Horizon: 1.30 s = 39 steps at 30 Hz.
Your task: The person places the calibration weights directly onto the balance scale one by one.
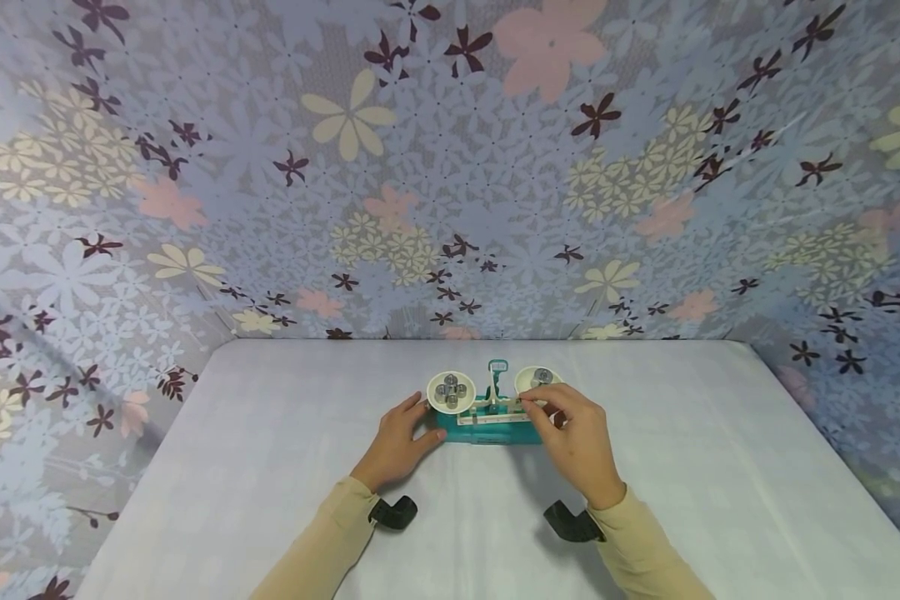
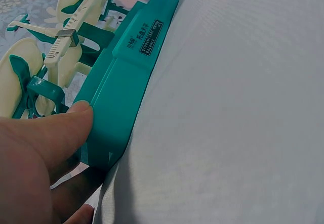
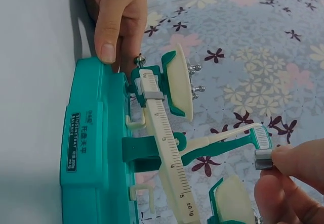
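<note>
A green and cream tray balance [image 1: 487, 433] stands on the white-covered table. My left hand [image 1: 396, 442] grips the left end of its base, thumb on top and fingers around the end. Several metal weights [image 1: 451, 390] sit in the left pan [image 1: 433, 397]. A metal weight [image 1: 542, 376] shows in the right pan [image 1: 523, 380], which my right hand [image 1: 581, 437] partly covers. In the right wrist view, my right thumb and fingers pinch a small silver cylindrical weight [image 3: 263, 159] above the right pan, close to the pointer scale [image 3: 261, 137].
The graduated beam [image 3: 169, 153] with its grey sliding rider [image 3: 153, 95] runs along the front of the balance. White cloth [image 1: 270, 442] covers the table. Behind its far edge rises a flower-patterned backdrop [image 1: 450, 167]. Each wrist carries a black camera mount [image 1: 393, 512].
</note>
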Tool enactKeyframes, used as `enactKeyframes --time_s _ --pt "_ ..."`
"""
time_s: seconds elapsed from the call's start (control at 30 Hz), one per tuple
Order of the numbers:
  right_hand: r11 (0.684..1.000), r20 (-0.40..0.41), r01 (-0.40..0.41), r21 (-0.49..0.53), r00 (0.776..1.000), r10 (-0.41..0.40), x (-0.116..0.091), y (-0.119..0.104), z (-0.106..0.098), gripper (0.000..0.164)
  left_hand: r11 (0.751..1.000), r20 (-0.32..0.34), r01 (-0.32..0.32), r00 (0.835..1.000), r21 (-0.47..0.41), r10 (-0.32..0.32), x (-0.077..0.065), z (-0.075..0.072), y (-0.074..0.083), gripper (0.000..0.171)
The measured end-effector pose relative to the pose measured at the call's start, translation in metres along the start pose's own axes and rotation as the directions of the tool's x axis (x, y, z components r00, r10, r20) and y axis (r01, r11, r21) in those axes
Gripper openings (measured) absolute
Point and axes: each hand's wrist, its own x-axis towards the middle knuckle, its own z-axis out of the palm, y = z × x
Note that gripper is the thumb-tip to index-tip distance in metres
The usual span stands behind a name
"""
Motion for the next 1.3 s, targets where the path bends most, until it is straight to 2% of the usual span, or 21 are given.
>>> enactKeyframes --time_s 0.37,0.6,0.93,1.3 --pt "0.997 -0.042 0.013 -0.072 0.999 -0.017 0.003 0.004 0.002 0.012 1.000 0.002 0.011 1.000 -0.003 -0.011 -0.001 0.001 0.001 0.063" --pt "0.997 -0.077 0.023 -0.075 0.997 -0.029 0.006 0.004 0.001 0.011 1.000 0.004 0.014 1.000 0.000 -0.014 0.000 0.001 0.001 0.063" --pt "0.994 -0.079 0.062 -0.089 0.994 -0.069 0.009 0.009 0.002 0.012 1.000 0.000 0.000 1.000 0.000 0.000 0.000 0.000 0.002 0.062" --pt "0.989 -0.066 0.050 -0.137 0.996 -0.060 0.011 0.013 0.005 0.011 1.000 0.004 -0.014 1.000 0.011 0.014 0.001 0.000 0.000 0.062"
